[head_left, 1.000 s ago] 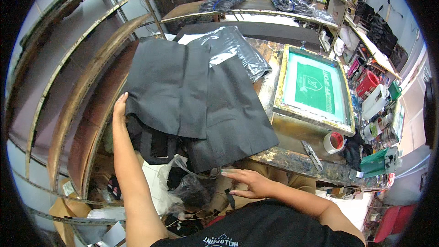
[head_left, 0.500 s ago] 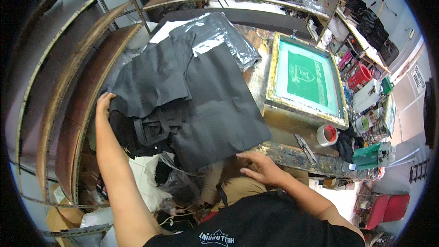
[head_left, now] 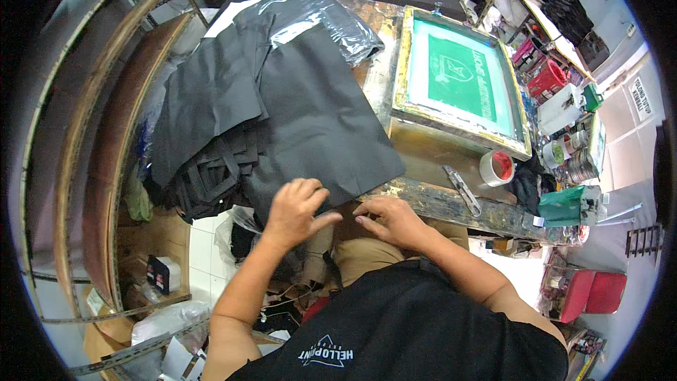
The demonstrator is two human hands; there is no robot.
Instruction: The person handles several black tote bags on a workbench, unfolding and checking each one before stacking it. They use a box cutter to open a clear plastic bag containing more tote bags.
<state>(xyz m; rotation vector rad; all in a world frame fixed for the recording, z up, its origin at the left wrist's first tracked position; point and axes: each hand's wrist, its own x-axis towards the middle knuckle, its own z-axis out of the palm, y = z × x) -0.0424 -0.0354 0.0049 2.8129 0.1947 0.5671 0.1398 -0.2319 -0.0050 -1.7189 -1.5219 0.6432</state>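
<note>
A flat black fabric bag (head_left: 317, 120) lies on the table in front of me, its near edge toward my body. My left hand (head_left: 300, 210) is over that near edge, fingers bent and thumb held apart; whether it touches the cloth I cannot tell. Just beyond the bag's near right corner, my right hand (head_left: 386, 220) hovers with thumb and fingers apart, holding nothing visible. To the left, more black bags (head_left: 208, 92) are piled unevenly, with loop handles (head_left: 218, 178) bunched at the near side.
Right of the bags stands a screen-printing frame (head_left: 402, 85) with green mesh. A utility knife (head_left: 462, 190) and a white, red-lined cup (head_left: 496, 168) sit near the table edge. A shiny plastic-wrapped packet (head_left: 282, 5) lies behind the bags. Wooden shelves (head_left: 106, 162) flank the left.
My left hand has left the far left edge of the pile and come right to the bag's near edge. My right hand stays near the corner. The view has shifted somewhat.
</note>
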